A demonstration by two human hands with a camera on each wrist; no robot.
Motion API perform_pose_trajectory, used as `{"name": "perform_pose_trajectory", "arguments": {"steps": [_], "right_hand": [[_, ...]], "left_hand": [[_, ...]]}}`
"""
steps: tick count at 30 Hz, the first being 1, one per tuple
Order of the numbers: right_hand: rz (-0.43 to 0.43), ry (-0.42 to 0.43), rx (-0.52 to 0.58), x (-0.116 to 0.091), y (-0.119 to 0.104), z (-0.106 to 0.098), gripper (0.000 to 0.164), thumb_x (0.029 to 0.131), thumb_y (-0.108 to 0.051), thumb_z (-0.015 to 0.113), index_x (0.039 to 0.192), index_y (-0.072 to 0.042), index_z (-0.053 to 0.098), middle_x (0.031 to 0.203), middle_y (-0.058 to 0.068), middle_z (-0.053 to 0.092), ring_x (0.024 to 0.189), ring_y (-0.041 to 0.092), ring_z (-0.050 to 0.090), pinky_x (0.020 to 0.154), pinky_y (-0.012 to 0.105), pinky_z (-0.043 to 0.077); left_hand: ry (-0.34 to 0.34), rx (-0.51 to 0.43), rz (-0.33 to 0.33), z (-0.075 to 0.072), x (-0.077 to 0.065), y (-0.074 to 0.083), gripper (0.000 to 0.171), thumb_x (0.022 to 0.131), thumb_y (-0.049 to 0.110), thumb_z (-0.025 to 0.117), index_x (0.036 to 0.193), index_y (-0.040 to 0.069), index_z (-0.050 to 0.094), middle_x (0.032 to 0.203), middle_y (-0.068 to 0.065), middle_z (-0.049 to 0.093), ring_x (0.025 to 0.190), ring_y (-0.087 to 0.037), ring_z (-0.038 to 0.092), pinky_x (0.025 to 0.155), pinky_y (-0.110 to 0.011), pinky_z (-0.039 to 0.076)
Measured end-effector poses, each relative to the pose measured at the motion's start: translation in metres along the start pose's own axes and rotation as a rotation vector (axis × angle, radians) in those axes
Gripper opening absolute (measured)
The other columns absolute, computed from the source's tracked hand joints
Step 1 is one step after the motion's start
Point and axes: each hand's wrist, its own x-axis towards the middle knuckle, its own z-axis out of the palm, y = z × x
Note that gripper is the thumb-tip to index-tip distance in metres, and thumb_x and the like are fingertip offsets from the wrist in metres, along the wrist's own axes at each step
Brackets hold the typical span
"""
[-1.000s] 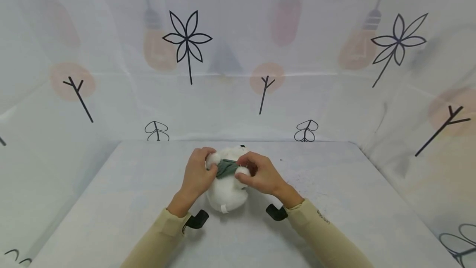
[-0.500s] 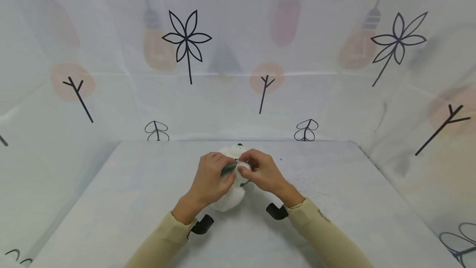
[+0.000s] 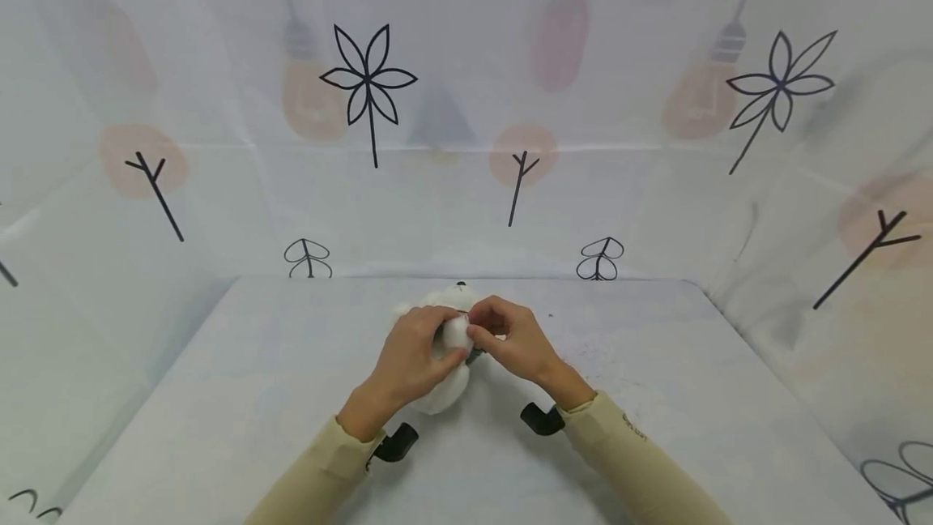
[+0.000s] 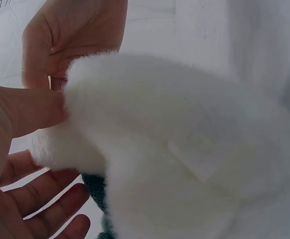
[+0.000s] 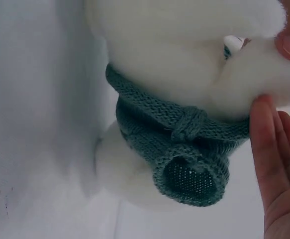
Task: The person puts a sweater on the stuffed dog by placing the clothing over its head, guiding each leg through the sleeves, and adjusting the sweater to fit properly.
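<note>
Where the white table (image 3: 189, 420) ends, I see a pale cloth (image 3: 474, 47) rising behind it and along both sides, printed with faint light bulbs, sprigs and 2 large dark-lined flowers. Midway across the table's far half is a white stuffed toy (image 3: 440, 399), its black nose (image 3: 461, 284) toward the cloth. Both forearms reach in from the near edge in tan sleeves (image 3: 313, 472). The left hand (image 3: 411, 355) curls its thumb and fingers around the toy's paw (image 3: 457, 334); the right hand (image 3: 513, 339) bends in opposite, thumb and forefinger pinching that same paw. Seen from the right wrist, a green knitted garment (image 5: 152, 109) wraps the toy, its round opening (image 5: 190, 179) gaping. A pale tag (image 4: 187, 162) sticks out of the fur. Black wrist mounts (image 3: 397, 442) jut out by the 2 sleeve ends. From above, the left hand hides much of the toy's body and garment.
</note>
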Motion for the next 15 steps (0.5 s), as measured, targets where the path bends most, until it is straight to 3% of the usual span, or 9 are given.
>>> {"name": "perform_pose_trajectory", "arguments": {"steps": [6, 9, 15], "right_hand": [[-0.044, 0.109, -0.14, 0.0, 0.01, -0.001, 0.012, 0.089, -0.013, 0.066, 0.1, -0.009, 0.065, 0.09, -0.001, 0.063, 0.072, 0.012, 0.058, 0.063, 0.03, 0.051], [0.001, 0.151, -0.219, 0.0, 0.012, -0.002, 0.019, 0.086, -0.018, 0.069, 0.102, -0.009, 0.064, 0.096, 0.004, 0.06, 0.072, 0.016, 0.056, 0.063, 0.031, 0.05], [0.164, 0.053, -0.258, 0.002, 0.013, 0.0, 0.04, 0.086, -0.035, 0.068, 0.115, -0.008, 0.06, 0.108, 0.006, 0.057, 0.075, 0.018, 0.054, 0.062, 0.031, 0.047]], "left_hand": [[0.006, -0.011, -0.039, 0.0, -0.001, -0.001, 0.04, 0.076, 0.022, 0.081, 0.108, 0.005, 0.064, 0.099, -0.004, 0.066, 0.085, -0.02, 0.06, 0.075, -0.036, 0.05], [0.01, -0.023, -0.066, -0.001, -0.001, -0.003, 0.041, 0.075, 0.02, 0.081, 0.108, 0.004, 0.061, 0.094, -0.004, 0.064, 0.081, -0.017, 0.059, 0.072, -0.033, 0.05], [0.003, -0.069, -0.129, -0.002, -0.001, -0.003, 0.043, 0.075, 0.017, 0.082, 0.106, 0.005, 0.054, 0.09, -0.003, 0.06, 0.075, -0.012, 0.055, 0.066, -0.027, 0.049]]}}
